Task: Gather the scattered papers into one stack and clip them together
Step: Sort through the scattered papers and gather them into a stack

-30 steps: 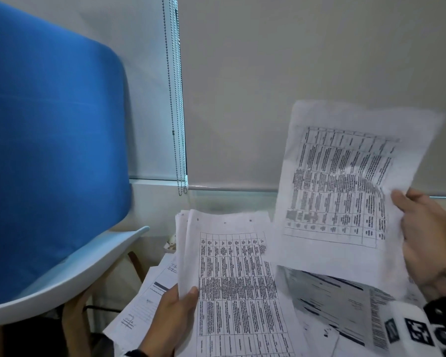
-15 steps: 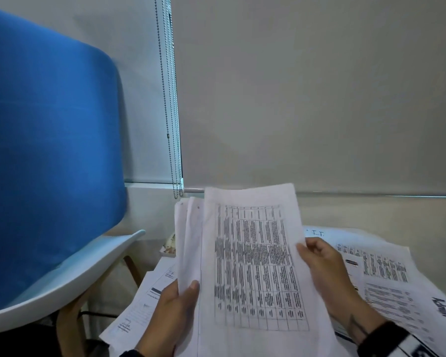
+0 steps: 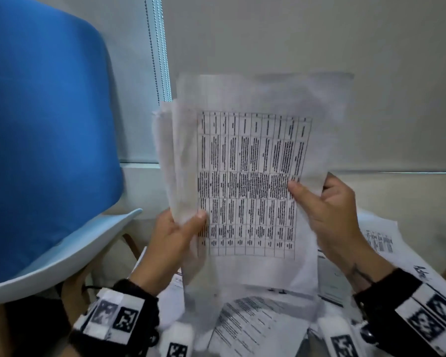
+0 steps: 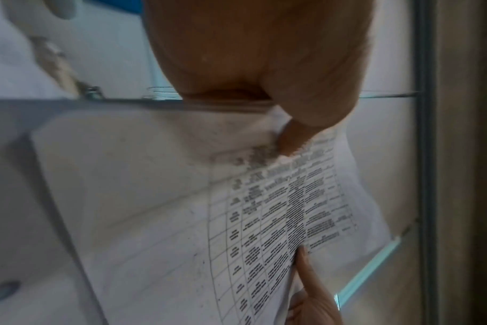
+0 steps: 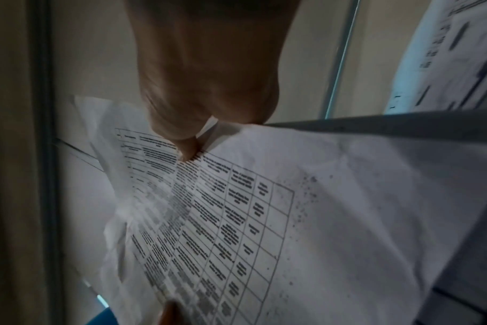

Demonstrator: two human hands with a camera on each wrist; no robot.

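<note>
The print in the table on the held stack of papers [image 3: 252,181] is too blurred to read. It hides the fingers of the left hand [image 3: 173,240] and right hand [image 3: 330,215]. The loose sheets [image 3: 255,328] below lie partly covered and cut off by the picture's bottom edge.

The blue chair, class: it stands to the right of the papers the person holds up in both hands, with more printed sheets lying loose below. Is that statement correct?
Not quite. The blue chair stands to the left of the held papers, as the head view shows. The rest holds: the left hand and the right hand both grip the papers, and loose printed sheets lie below.
</note>
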